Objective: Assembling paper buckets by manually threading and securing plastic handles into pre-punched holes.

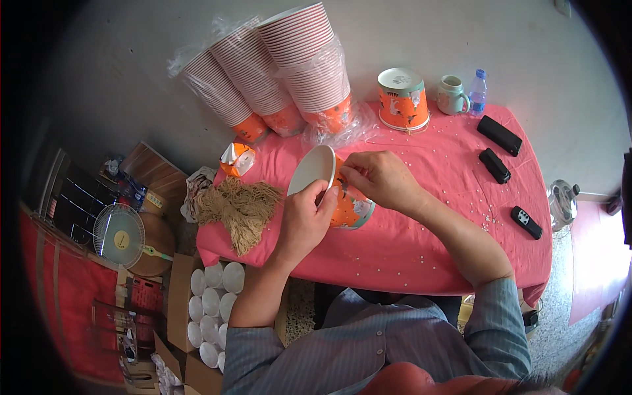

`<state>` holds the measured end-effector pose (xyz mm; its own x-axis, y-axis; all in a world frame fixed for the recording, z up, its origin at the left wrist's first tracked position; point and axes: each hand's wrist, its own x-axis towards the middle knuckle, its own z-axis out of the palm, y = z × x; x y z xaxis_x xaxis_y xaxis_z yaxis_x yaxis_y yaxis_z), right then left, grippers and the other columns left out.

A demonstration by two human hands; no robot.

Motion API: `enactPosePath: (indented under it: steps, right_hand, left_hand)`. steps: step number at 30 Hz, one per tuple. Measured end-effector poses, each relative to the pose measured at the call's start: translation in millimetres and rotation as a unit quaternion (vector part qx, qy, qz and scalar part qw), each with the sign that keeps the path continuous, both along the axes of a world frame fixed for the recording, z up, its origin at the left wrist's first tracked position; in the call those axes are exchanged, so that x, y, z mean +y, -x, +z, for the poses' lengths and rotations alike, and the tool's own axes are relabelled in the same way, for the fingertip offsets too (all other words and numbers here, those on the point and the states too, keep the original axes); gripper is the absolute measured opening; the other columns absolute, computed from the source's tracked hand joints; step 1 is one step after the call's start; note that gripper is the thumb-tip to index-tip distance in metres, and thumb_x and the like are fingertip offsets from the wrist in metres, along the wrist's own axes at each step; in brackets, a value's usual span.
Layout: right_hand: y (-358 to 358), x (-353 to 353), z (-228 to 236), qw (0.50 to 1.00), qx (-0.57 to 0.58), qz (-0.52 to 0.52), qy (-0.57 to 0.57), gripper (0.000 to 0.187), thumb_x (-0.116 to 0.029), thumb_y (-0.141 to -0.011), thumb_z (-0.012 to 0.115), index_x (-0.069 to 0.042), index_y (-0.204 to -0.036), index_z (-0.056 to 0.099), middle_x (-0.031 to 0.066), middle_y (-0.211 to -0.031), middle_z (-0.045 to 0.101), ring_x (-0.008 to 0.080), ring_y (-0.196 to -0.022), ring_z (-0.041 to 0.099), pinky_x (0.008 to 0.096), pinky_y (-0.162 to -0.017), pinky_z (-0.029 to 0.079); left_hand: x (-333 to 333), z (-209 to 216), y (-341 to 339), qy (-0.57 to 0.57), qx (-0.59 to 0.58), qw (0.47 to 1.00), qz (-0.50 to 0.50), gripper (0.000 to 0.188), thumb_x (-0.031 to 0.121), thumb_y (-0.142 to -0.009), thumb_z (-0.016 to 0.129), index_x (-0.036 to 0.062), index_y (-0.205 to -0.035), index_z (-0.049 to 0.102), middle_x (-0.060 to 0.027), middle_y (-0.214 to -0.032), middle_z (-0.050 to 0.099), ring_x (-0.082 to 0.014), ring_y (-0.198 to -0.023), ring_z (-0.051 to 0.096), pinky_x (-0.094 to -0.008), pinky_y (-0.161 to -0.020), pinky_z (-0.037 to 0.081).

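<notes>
Left hand point(306, 214) fingers clamp the tilted orange paper bucket point(350, 210) at its 6 o'clock rim; right hand point(388, 179) fingertips, pinched together, meet its 1 o'clock side, over the pink-covered bench point(415, 250).

The front paper bucket point(347, 212) is orange with multicoloured motifs, white inside. The tablecloth point(421, 253) is pink, the cord bundle point(240, 209) tan, the mug point(450, 100) pale green, the shirt point(329, 349) striped blue-grey.

We count three tall bucket stacks point(220, 85) point(253, 66) point(306, 56) and two single orange buckets point(352, 209) point(401, 108). We see one mug point(451, 97), one bottle point(477, 93), three black devices point(500, 135) point(494, 165) point(526, 222).
</notes>
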<state>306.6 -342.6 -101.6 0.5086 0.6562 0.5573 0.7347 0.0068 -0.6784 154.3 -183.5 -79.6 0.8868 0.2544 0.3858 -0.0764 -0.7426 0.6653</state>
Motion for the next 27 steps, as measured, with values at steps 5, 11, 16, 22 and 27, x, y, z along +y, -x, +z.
enactPosePath:
  steps: [5, 11, 16, 22, 27]
  right_hand:
    - [-5.7, -4.0, -0.4, 0.996, -0.052, -0.034, 0.067, 0.021, -0.022, -0.105, 0.068, -0.004, -0.102, 0.077, 0.0187, -0.083, 0.075, 0.0406, -0.076, 0.073, 0.0499, -0.069, 0.057]
    - [-10.3, -1.5, -8.0, 0.996, -0.034, -0.017, 0.078, 0.019, -0.022, -0.105, 0.067, -0.005, -0.104, 0.077, 0.0204, -0.084, 0.074, 0.0440, -0.079, 0.072, 0.0527, -0.071, 0.056]
    - [-15.5, 1.9, -14.4, 0.996, -0.045, 0.009, 0.072, 0.018, -0.019, -0.105, 0.066, -0.004, -0.106, 0.075, 0.0219, -0.087, 0.074, 0.0446, -0.081, 0.072, 0.0524, -0.072, 0.056]
    - [-19.2, 3.8, -16.2, 0.997, -0.009, 0.036, 0.070, 0.019, -0.018, -0.106, 0.066, -0.001, -0.106, 0.074, 0.0217, -0.087, 0.075, 0.0408, -0.081, 0.075, 0.0491, -0.074, 0.058]
    - [-22.2, 4.7, -15.2, 0.993, 0.055, 0.063, 0.084, 0.024, -0.018, -0.110, 0.063, 0.003, -0.105, 0.073, 0.0163, -0.084, 0.076, 0.0272, -0.079, 0.077, 0.0416, -0.075, 0.059]
  left_hand:
    - [-4.5, 10.3, -6.3, -0.045, 0.052, 0.997, -0.048, 0.030, 0.022, -0.111, 0.067, -0.0033, -0.096, 0.066, -0.0219, -0.074, 0.068, -0.0334, -0.064, 0.070, -0.0453, -0.061, 0.050]
    - [11.8, -7.6, -24.8, 0.035, 0.043, 0.997, -0.054, 0.021, 0.020, -0.108, 0.064, -0.0006, -0.110, 0.063, -0.0211, -0.087, 0.077, -0.0435, -0.085, 0.077, -0.0507, -0.075, 0.059]
    - [12.0, -13.1, -27.2, -0.017, 0.061, 0.997, -0.033, 0.022, 0.007, -0.104, 0.062, -0.0009, -0.124, 0.059, -0.0172, -0.091, 0.077, -0.0289, -0.087, 0.079, -0.0420, -0.078, 0.058]
    - [15.3, -13.2, -33.8, -0.035, 0.054, 0.998, -0.024, 0.021, 0.011, -0.104, 0.067, -0.0009, -0.121, 0.063, -0.0207, -0.094, 0.078, -0.0373, -0.090, 0.079, -0.0474, -0.079, 0.059]
    - [14.3, -11.9, -39.2, -0.078, 0.068, 0.995, 0.012, 0.021, 0.016, -0.105, 0.069, 0.0016, -0.120, 0.065, -0.0222, -0.095, 0.079, -0.0429, -0.091, 0.078, -0.0514, -0.078, 0.059]
